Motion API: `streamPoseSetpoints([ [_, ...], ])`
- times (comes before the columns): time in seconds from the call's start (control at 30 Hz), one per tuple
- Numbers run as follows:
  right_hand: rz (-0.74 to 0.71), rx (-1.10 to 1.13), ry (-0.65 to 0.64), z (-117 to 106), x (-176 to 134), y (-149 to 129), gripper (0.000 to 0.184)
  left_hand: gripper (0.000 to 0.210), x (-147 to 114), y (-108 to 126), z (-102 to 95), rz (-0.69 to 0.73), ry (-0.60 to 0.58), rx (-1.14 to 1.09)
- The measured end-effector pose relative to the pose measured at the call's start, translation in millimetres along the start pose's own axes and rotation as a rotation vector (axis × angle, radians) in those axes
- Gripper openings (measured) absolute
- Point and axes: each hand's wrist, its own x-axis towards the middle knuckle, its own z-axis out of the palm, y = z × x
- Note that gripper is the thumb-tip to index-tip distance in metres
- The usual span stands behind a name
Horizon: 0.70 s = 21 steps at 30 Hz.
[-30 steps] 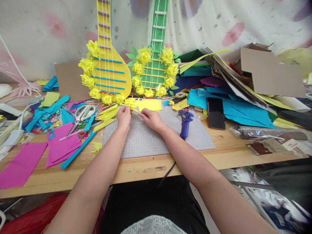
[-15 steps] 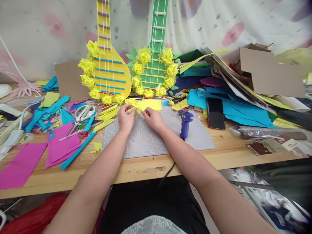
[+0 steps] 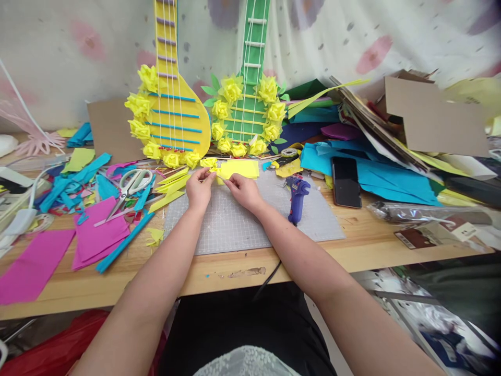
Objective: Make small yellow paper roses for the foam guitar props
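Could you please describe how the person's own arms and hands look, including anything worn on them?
The left hand and right hand are both bare, without gloves. No sleeves, watch or bracelet show along the arms. Below, a white, lacy-looking garment shows over black clothing.

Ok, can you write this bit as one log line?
left hand: pinching yellow paper | right hand: at same paper | glue gun: on grey mat | scissors: among paper scraps
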Motion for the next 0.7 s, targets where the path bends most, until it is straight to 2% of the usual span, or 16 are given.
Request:
streamPoseSetpoints([
  [0.17,-0.020,-0.001,-0.074,-3.9,-0.9,-4.6,0.026,0.026,1.2,-2.3,1.0,-0.018,-0.004,-0.074],
  [0.33,-0.043,-0.026,-0.133,-5.1,-0.9,-5.8,0.028,0.024,1.8,-2.9,1.5,-0.056,-0.012,-0.117],
  [0.5,-0.017,-0.051,-0.136,-3.8,-1.1,-2.5,0.025,0.023,4.2,-6.2,0.7,-0.036,0.006,-0.102],
  [0.7,0.033,-0.039,-0.084,-3.2,-2.6,-3.2,0.020,0.021,2.3,0.3,-0.8,-0.035,0.050,-0.065],
])
